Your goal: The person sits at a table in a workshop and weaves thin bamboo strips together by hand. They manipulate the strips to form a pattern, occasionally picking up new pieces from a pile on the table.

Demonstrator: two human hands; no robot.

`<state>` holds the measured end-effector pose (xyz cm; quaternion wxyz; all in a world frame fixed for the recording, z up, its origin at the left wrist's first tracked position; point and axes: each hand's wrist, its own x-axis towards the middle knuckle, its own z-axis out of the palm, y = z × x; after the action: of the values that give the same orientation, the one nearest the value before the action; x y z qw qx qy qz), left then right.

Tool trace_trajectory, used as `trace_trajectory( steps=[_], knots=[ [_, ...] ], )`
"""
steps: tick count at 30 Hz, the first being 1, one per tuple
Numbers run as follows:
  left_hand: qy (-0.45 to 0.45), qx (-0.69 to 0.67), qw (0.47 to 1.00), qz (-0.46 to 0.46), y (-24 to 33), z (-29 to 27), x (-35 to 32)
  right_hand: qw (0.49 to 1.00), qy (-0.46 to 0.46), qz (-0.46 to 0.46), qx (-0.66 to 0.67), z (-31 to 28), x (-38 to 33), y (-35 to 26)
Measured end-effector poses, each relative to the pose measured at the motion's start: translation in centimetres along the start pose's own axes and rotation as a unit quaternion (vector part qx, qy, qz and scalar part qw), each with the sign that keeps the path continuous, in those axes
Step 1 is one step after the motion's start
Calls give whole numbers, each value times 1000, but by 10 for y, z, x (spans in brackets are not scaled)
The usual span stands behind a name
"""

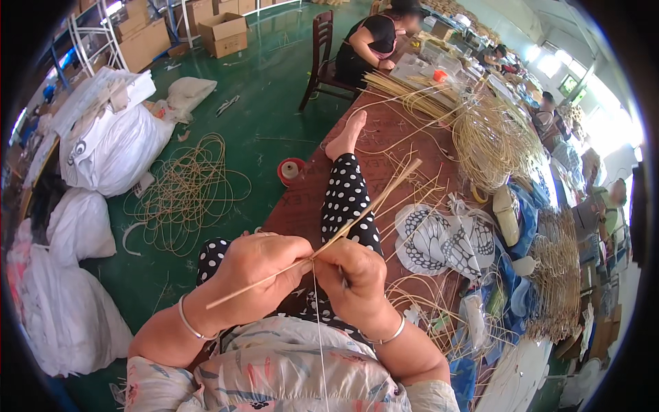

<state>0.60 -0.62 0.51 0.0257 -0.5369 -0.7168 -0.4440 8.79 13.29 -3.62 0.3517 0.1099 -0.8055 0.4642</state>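
Both hands meet in front of my body around thin bamboo strips (374, 204), which slant from lower left to upper right. My left hand (264, 268) is closed on them, and one thinner end sticks out below it. Close beside it, my right hand (353, 271) pinches the strips where they come together. From that point a white thread (319, 329) runs down over my patterned top. The right fingertips are partly hidden, so whether they also grip the thread is unclear.
My leg in dotted trousers (343, 196) rests on the reddish table (295, 209). To the right lie butterfly-patterned sheets (446, 237) and coiled strips (491, 141). White sacks (113, 154), a strip coil (185, 196) and a red-rimmed spool (291, 169) are leftward. A co-worker (371, 44) sits ahead.
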Motion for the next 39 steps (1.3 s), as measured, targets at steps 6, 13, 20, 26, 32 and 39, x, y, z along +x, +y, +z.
trace_trajectory(
  steps=[6, 13, 20, 26, 32, 39],
  knots=[
    [-6, -106, 994, -40, 9, -12, 6, 984, -81, -141, -70, -40, 21, -21],
    [-62, -208, 969, -120, 21, -18, 8, 934, -52, -209, -286, -74, 26, -30],
    [-81, -219, 965, -120, 22, -13, 10, 911, -45, -247, -328, -64, 25, -28],
    [-76, -197, 970, -123, 19, -7, 12, 913, -51, -248, -320, -60, 26, -17],
    [-88, -278, 936, -198, 11, -7, 10, 989, -67, -69, -113, -65, 39, -12],
    [-84, -423, 860, -275, -30, -9, 6, 984, -98, 145, -45, -61, 20, 20]
  ],
)
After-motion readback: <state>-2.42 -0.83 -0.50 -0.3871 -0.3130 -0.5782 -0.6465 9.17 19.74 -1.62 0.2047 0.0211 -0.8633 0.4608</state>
